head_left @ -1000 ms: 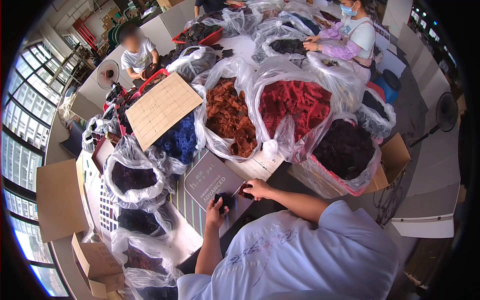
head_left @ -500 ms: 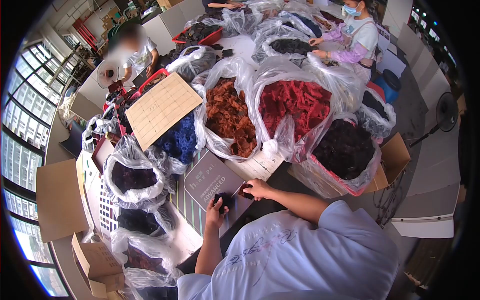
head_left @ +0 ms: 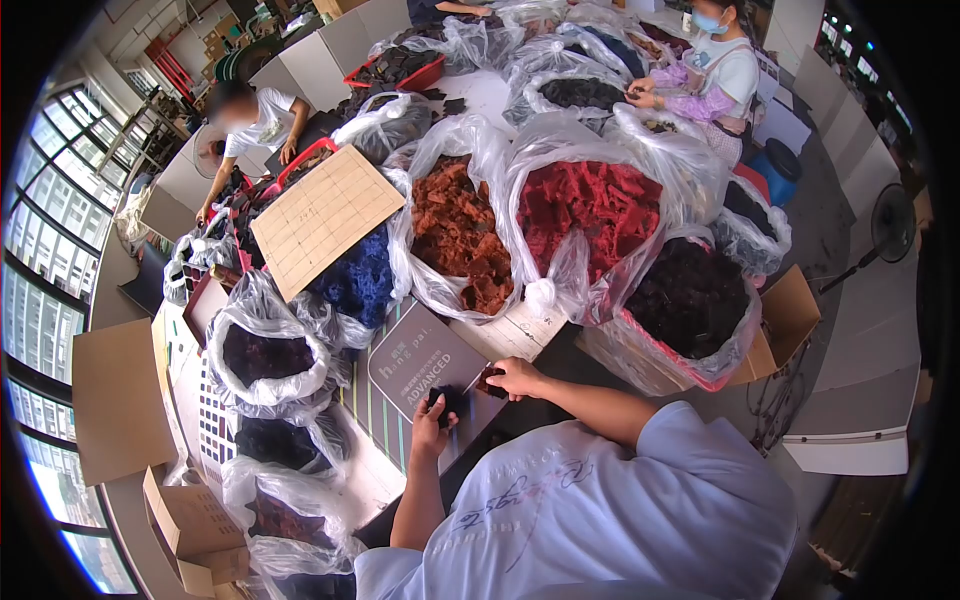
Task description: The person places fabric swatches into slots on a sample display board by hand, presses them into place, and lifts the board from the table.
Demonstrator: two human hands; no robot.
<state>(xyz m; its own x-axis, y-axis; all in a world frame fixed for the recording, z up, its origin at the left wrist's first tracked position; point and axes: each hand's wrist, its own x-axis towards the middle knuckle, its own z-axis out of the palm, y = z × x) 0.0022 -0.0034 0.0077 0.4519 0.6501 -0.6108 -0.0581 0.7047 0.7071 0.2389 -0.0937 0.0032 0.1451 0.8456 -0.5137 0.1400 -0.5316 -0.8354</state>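
Note:
My left hand [head_left: 428, 428] has its fingers wrapped round a small black fuzzy piece [head_left: 447, 404]. Pinched in my right hand [head_left: 520, 379] is a dark reddish-brown piece [head_left: 491, 381], partly covered by the fingers. Both hands are over the lower edge of a grey printed board [head_left: 400, 345] marked ADVANCED, a short gap apart. Beyond the board stand clear plastic bags of rust-brown scraps [head_left: 455, 235] and red scraps [head_left: 590, 215]. What exactly the two held pieces are is too small to make out.
A gridded tan board [head_left: 328, 222] leans over blue scraps [head_left: 358, 280]. Bags of dark pieces [head_left: 268, 355] line the left side. A bag of black scraps [head_left: 690, 300] stands at right beside a cardboard box [head_left: 790, 315]. Two co-workers [head_left: 265, 125] [head_left: 725, 80] handle material farther back.
My hands and what they hold stay practically in place. The co-worker at upper left has leaned forward with arms spread over the containers. The one at upper right has shifted both hands slightly.

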